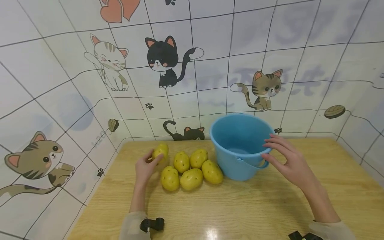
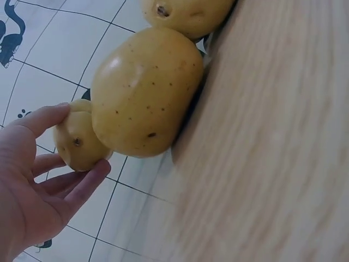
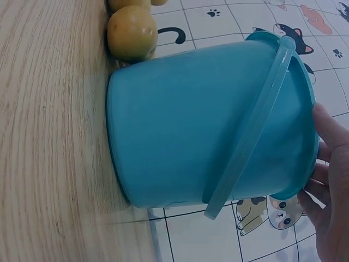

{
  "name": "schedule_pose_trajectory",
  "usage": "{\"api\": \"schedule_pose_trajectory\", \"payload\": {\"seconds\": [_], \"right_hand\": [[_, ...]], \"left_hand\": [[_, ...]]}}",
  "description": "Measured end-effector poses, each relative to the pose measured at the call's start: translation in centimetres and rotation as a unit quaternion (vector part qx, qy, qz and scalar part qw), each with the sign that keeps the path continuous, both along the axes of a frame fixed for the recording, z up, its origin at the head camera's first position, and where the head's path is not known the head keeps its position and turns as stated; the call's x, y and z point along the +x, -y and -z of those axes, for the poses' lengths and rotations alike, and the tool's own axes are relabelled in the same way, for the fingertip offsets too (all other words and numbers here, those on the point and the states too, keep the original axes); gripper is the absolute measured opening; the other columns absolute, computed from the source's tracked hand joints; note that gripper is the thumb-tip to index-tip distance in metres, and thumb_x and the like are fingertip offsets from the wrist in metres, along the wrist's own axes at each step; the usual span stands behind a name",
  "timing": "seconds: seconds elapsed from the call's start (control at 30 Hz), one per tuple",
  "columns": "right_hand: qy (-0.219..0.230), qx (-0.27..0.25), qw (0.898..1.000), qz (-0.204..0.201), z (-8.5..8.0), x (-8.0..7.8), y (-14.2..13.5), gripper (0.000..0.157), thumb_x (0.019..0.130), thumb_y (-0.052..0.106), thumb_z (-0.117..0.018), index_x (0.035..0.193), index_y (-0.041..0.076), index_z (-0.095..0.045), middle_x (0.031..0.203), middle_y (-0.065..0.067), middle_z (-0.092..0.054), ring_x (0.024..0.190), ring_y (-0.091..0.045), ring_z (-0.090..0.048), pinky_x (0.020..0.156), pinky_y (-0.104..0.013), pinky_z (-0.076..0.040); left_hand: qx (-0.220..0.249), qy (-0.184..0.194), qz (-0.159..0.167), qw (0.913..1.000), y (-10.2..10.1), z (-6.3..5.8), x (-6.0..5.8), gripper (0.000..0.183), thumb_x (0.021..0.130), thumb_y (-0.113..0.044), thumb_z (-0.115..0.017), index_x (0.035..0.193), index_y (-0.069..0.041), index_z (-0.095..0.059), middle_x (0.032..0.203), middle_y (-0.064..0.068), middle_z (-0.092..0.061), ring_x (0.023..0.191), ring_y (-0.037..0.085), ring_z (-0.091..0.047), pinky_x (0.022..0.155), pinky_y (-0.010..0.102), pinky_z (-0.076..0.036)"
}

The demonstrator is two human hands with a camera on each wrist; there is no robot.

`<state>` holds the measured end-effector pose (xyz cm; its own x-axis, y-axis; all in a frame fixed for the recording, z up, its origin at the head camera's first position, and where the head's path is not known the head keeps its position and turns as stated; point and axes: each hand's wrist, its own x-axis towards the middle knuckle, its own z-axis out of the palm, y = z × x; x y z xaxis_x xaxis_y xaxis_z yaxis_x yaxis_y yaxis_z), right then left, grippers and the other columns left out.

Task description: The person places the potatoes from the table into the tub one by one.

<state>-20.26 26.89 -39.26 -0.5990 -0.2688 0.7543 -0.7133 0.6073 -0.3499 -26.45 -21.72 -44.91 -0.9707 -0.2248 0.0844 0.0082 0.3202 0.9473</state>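
My left hand (image 1: 153, 159) pinches a yellow potato (image 1: 160, 151) at the far left of a cluster of several potatoes (image 1: 191, 179) on the wooden table (image 1: 240, 210). In the left wrist view the thumb and fingers (image 2: 82, 185) close around that small potato (image 2: 76, 144), behind a bigger potato (image 2: 144, 90). A blue plastic bucket (image 1: 231, 163) stands upright just right of the cluster. My right hand (image 1: 267, 150) touches its right rim with relaxed fingers (image 3: 327, 136). The bucket's handle (image 3: 256, 131) lies down against the bucket's side (image 3: 180, 131).
A tiled wall with cat stickers (image 1: 163, 61) runs behind and to the left of the table. One potato (image 3: 131, 33) lies close beside the bucket's base. Bare wood stretches across the front and right of the tabletop.
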Motion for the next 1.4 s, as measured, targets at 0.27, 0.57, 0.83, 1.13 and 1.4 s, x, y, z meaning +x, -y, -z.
{"api": "schedule_pose_trajectory", "payload": {"seconds": [0.27, 0.57, 0.83, 1.13, 1.4], "right_hand": [[0.002, 0.003, 1.0, 0.004, 0.1, -0.1, 0.1, 0.04, 0.08, 0.005, -0.083, 0.119, 0.007, -0.071, 0.127, -0.01, -0.064, 0.139, -0.031, -0.044, 0.115, -0.019, -0.028], [-0.002, -0.001, 1.0, 0.003, 0.0, 0.0, 0.1, 0.042, 0.079, 0.004, -0.084, 0.118, 0.006, -0.071, 0.127, -0.01, -0.064, 0.142, -0.024, -0.042, 0.115, -0.018, -0.028], [0.004, -0.002, 1.0, 0.008, -0.1, 0.1, 0.1, 0.044, 0.078, 0.002, -0.084, 0.119, 0.009, -0.071, 0.127, -0.01, -0.064, 0.142, -0.024, -0.042, 0.114, -0.017, -0.028], [0.005, -0.001, 1.0, 0.011, -0.1, 0.1, 0.2, 0.045, 0.077, 0.0, -0.084, 0.119, 0.007, -0.071, 0.128, -0.009, -0.064, 0.142, -0.023, -0.042, 0.114, -0.017, -0.027], [0.002, -0.002, 1.0, 0.009, 0.0, 0.1, 0.1, 0.044, 0.077, 0.001, -0.084, 0.119, 0.006, -0.07, 0.128, -0.01, -0.064, 0.142, -0.022, -0.041, 0.115, -0.017, -0.027]], "left_hand": [[0.074, -0.021, -0.015, 0.9969, -0.7, -1.5, 0.3, 0.079, 0.085, -0.045, -0.081, 0.146, -0.004, -0.052, 0.141, 0.014, -0.058, 0.112, 0.026, -0.064, 0.083, 0.022, -0.057], [0.113, -0.053, -0.011, 0.9921, -2.2, -3.4, 0.8, 0.068, 0.088, -0.029, -0.081, 0.144, -0.002, -0.054, 0.137, 0.017, -0.061, 0.1, 0.012, -0.066, 0.083, 0.023, -0.057], [0.098, -0.083, -0.007, 0.9916, -3.5, -4.4, 1.0, 0.065, 0.087, -0.033, -0.082, 0.143, -0.008, -0.058, 0.135, 0.012, -0.062, 0.11, 0.025, -0.064, 0.082, 0.019, -0.056], [0.088, -0.128, -0.004, 0.9878, -5.1, -6.2, 2.0, 0.064, 0.086, -0.037, -0.082, 0.141, -0.013, -0.061, 0.132, 0.006, -0.065, 0.111, 0.021, -0.063, 0.085, 0.019, -0.055], [0.1, -0.18, 0.033, 0.978, -6.7, -7.7, 3.1, 0.061, 0.088, -0.032, -0.081, 0.14, -0.006, -0.06, 0.127, 0.004, -0.066, 0.107, 0.02, -0.065, 0.086, 0.026, -0.057]]}}
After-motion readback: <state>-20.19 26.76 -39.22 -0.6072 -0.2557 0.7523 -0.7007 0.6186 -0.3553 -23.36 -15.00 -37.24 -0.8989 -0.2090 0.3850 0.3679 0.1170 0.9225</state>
